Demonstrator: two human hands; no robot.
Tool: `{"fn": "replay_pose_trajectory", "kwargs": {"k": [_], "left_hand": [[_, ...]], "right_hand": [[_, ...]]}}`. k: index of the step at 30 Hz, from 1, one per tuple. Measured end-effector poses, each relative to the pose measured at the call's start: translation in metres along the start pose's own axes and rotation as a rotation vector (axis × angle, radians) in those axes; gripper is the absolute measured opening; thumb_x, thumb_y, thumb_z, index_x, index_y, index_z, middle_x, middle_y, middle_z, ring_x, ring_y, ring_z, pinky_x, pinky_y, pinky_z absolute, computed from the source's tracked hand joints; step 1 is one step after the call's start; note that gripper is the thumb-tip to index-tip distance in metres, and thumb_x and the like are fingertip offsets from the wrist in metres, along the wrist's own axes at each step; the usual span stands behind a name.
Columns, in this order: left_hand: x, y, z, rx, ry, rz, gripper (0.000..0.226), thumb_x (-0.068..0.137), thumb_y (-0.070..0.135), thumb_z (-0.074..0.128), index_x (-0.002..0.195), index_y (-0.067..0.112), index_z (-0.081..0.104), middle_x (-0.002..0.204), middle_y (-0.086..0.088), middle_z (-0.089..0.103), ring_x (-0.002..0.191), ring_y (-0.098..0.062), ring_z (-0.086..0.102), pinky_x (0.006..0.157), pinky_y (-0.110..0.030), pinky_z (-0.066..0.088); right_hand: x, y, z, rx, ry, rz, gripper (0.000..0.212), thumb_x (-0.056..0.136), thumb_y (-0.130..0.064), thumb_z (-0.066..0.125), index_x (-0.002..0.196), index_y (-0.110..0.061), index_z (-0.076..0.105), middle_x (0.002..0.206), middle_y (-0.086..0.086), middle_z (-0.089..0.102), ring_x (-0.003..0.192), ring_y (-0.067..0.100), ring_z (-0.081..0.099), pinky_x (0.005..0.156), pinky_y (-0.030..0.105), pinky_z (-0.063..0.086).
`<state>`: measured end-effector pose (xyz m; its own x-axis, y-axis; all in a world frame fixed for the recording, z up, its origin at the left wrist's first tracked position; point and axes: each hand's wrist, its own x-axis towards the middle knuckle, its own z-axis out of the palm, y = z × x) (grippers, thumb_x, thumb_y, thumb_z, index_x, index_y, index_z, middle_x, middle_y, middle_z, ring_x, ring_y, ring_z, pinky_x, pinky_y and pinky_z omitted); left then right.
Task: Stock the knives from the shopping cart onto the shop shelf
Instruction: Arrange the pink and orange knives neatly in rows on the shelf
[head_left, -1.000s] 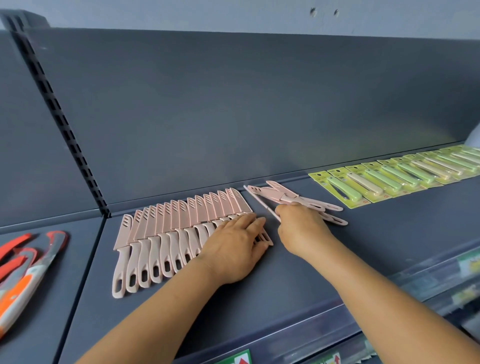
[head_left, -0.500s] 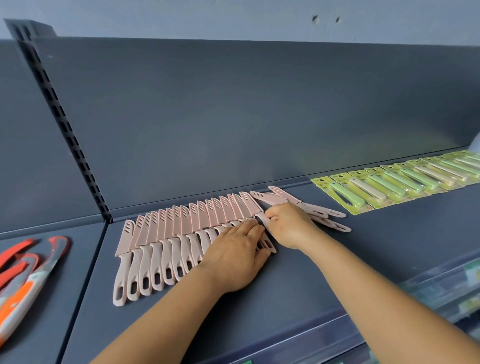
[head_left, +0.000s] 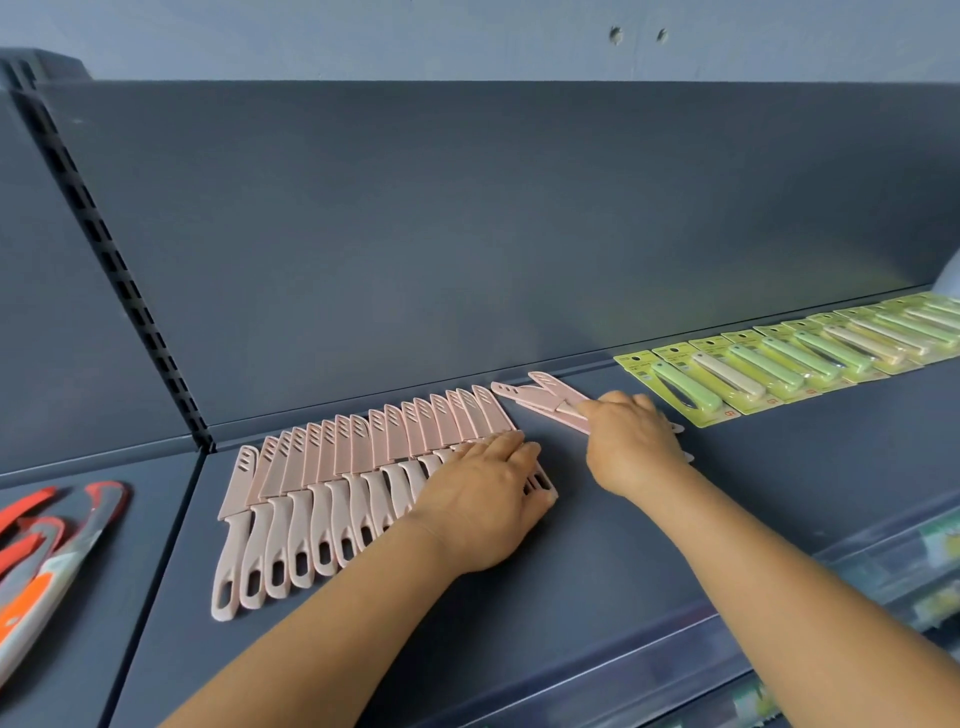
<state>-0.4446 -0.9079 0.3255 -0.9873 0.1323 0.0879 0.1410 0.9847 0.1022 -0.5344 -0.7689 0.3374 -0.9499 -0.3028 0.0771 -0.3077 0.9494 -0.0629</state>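
1. A dark grey shelf (head_left: 597, 582) carries the goods; its back panel rises behind them.
2. A row of pink knives (head_left: 332, 483) lies overlapped on the shelf, sheathed blades towards the back edge and handles towards the front edge.
3. The left hand (head_left: 480, 506) rests flat on the right end of that row, its grip spread, fingers straight and pressing down on the handles there.
4. A few loose knives (head_left: 540, 397) lie in a small heap just right of the row, near the back edge.
5. The right hand (head_left: 631, 441) lies on the heap, its grip curled round one or more of the knives; how many cannot be told.
6. Green packs (head_left: 779, 364) run overlapped towards the shelf's right end.
7. Orange tools (head_left: 47, 551) lie on the neighbouring shelf at left.
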Motion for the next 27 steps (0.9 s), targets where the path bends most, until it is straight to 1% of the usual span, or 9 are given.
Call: {"fn": "replay_pose_trajectory", "kwargs": {"k": [5, 9, 12, 15, 17, 19, 22, 24, 27], "left_hand": [[0.008, 0.012, 0.001, 0.028, -0.008, -0.048, 0.048, 0.099, 0.044, 0.035, 0.137, 0.017, 0.043, 0.145, 0.0, 0.038, 0.134, -0.02, 0.034, 0.109, -0.029, 0.023], [0.008, 0.014, 0.004, 0.02, 0.017, -0.075, 0.046, 0.097, 0.045, 0.037, 0.133, 0.017, 0.047, 0.141, 0.001, 0.042, 0.129, -0.02, 0.039, 0.105, -0.029, 0.028], [0.008, 0.013, 0.006, 0.004, 0.031, -0.088, 0.045, 0.097, 0.046, 0.038, 0.13, 0.018, 0.049, 0.138, 0.002, 0.044, 0.126, -0.02, 0.041, 0.103, -0.028, 0.029], [0.009, 0.012, 0.009, 0.003, 0.038, -0.092, 0.045, 0.096, 0.048, 0.038, 0.129, 0.018, 0.05, 0.137, 0.002, 0.044, 0.125, -0.02, 0.042, 0.103, -0.028, 0.029], [0.01, 0.011, 0.009, 0.001, 0.04, -0.094, 0.046, 0.096, 0.048, 0.038, 0.13, 0.019, 0.049, 0.137, 0.002, 0.044, 0.125, -0.02, 0.042, 0.103, -0.028, 0.029], [0.01, 0.011, 0.009, 0.004, 0.042, -0.09, 0.047, 0.096, 0.048, 0.038, 0.131, 0.019, 0.048, 0.138, 0.002, 0.043, 0.126, -0.02, 0.041, 0.104, -0.029, 0.029], [0.01, 0.01, 0.011, -0.006, 0.046, -0.086, 0.047, 0.096, 0.048, 0.038, 0.131, 0.019, 0.048, 0.137, 0.002, 0.044, 0.127, -0.02, 0.041, 0.104, -0.029, 0.028], [0.01, 0.01, 0.012, -0.015, 0.048, -0.084, 0.045, 0.096, 0.048, 0.038, 0.128, 0.018, 0.049, 0.134, 0.002, 0.046, 0.124, -0.02, 0.042, 0.103, -0.028, 0.029], [0.011, 0.009, 0.013, -0.028, 0.053, -0.081, 0.044, 0.096, 0.048, 0.037, 0.125, 0.018, 0.051, 0.13, 0.002, 0.048, 0.121, -0.02, 0.044, 0.102, -0.028, 0.031]], "right_hand": [[0.003, 0.006, -0.002, 0.015, 0.048, -0.033, 0.036, 0.091, -0.013, 0.054, 0.127, -0.02, 0.053, 0.116, 0.007, 0.053, 0.112, 0.027, 0.047, 0.08, 0.034, 0.045], [0.005, 0.003, -0.004, -0.003, 0.084, -0.058, 0.037, 0.088, -0.006, 0.057, 0.124, -0.016, 0.054, 0.113, 0.009, 0.058, 0.106, 0.028, 0.055, 0.077, 0.033, 0.049], [0.003, 0.0, -0.009, 0.225, 0.103, -0.016, 0.033, 0.091, -0.008, 0.051, 0.122, -0.02, 0.057, 0.113, 0.009, 0.064, 0.103, 0.029, 0.058, 0.078, 0.036, 0.049], [-0.001, -0.006, -0.008, 0.508, 0.033, 0.023, 0.029, 0.09, -0.009, 0.049, 0.111, -0.018, 0.067, 0.111, 0.008, 0.068, 0.101, 0.03, 0.06, 0.082, 0.036, 0.052], [-0.003, -0.012, -0.004, 0.543, -0.002, 0.015, 0.025, 0.088, -0.009, 0.05, 0.102, -0.012, 0.07, 0.106, 0.011, 0.069, 0.098, 0.032, 0.061, 0.081, 0.039, 0.054], [-0.003, -0.016, 0.001, 0.531, -0.012, 0.004, 0.022, 0.087, -0.009, 0.051, 0.096, -0.01, 0.07, 0.096, 0.013, 0.069, 0.09, 0.033, 0.061, 0.073, 0.033, 0.053], [-0.002, -0.021, 0.003, 0.458, -0.026, 0.003, 0.019, 0.086, -0.007, 0.049, 0.08, -0.009, 0.066, 0.076, 0.013, 0.06, 0.073, 0.03, 0.049, 0.05, 0.027, 0.033], [-0.003, -0.024, 0.003, 0.391, -0.033, 0.014, 0.023, 0.085, -0.006, 0.049, 0.063, -0.01, 0.053, 0.063, 0.007, 0.048, 0.069, 0.03, 0.043, 0.043, 0.025, 0.025], [-0.002, -0.025, 0.006, 0.327, -0.048, 0.004, 0.028, 0.082, -0.003, 0.049, 0.058, -0.012, 0.04, 0.06, 0.003, 0.041, 0.068, 0.03, 0.042, 0.042, 0.026, 0.02]]}}
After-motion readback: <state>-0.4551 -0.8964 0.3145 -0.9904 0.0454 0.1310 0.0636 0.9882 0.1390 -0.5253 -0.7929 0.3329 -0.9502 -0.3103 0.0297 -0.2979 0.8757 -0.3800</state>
